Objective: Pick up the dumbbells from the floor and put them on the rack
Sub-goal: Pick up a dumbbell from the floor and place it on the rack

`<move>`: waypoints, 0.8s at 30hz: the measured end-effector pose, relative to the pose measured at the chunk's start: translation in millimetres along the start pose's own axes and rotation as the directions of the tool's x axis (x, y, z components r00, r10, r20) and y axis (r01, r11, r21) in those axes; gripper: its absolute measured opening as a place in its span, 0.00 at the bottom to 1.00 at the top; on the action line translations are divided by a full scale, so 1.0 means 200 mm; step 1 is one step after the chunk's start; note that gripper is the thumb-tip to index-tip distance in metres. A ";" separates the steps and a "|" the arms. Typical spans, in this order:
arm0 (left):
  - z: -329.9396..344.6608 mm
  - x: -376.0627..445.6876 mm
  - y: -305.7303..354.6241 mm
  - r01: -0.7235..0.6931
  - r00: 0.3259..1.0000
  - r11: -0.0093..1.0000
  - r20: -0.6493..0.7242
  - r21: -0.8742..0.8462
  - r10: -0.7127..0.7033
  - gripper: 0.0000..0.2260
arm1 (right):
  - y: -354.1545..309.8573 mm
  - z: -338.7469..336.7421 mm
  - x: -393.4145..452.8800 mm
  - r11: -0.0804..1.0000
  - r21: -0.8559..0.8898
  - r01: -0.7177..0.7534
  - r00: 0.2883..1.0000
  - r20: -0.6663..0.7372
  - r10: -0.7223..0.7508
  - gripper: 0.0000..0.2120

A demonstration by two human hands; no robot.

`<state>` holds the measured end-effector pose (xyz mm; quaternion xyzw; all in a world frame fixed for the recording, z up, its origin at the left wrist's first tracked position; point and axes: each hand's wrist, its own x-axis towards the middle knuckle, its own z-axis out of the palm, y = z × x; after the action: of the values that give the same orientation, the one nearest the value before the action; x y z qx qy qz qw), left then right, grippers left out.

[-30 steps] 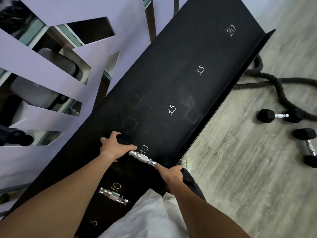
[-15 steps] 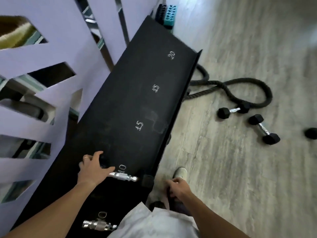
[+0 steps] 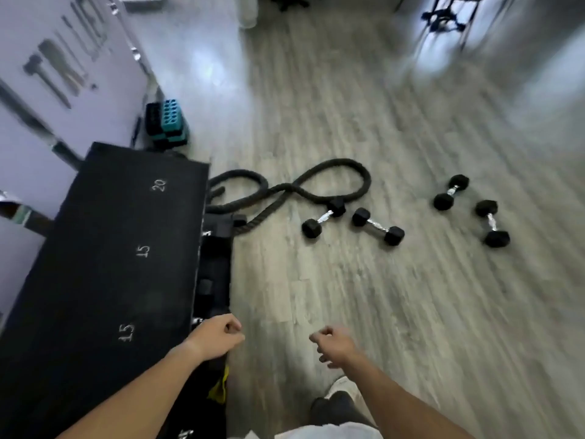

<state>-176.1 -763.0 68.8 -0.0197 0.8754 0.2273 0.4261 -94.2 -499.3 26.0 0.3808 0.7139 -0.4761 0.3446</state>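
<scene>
Several black hex dumbbells with chrome handles lie on the grey wood floor. One dumbbell [image 3: 323, 219] touches the rope loop, a second dumbbell [image 3: 377, 226] lies just right of it, and two more sit further right: a far dumbbell [image 3: 450, 192] and a near dumbbell [image 3: 492, 223]. The black rack [image 3: 104, 264] with white numbers 15, 15, 20 fills the left side. My left hand [image 3: 218, 335] hovers at the rack's front edge, fingers curled, holding nothing. My right hand [image 3: 334, 345] is over the floor, loosely curled and empty.
A thick black battle rope [image 3: 319, 185] coils on the floor beside the rack's far end. A teal and black block stack [image 3: 167, 125] stands by the lilac wall. My shoe [image 3: 340, 389] shows at the bottom. Dark equipment stands blurred at the far right.
Both hands have left the dumbbell placed on the rack at the 10 mark. My view has swung right from the rack toward the floor, bringing more dumbbells into sight.
</scene>
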 end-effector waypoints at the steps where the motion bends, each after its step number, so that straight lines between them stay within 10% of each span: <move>1: 0.04 0.07 0.16 -0.022 1.000 0.999 0.019 0.029 0.022 0.05 | 0.03 -0.13 0.03 1.000 0.028 0.000 1.000 -0.018 0.000 0.07; 24: 0.50 1.39 3.03 -0.530 0.824 0.764 0.436 0.367 0.362 0.04 | 0.35 -2.34 0.56 0.814 0.569 -0.116 0.890 -0.304 0.339 0.05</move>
<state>-416.7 -135.0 36.3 0.3363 0.7949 0.1029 0.4943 -146.9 -16.4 45.1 0.6332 0.5540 -0.5246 0.1299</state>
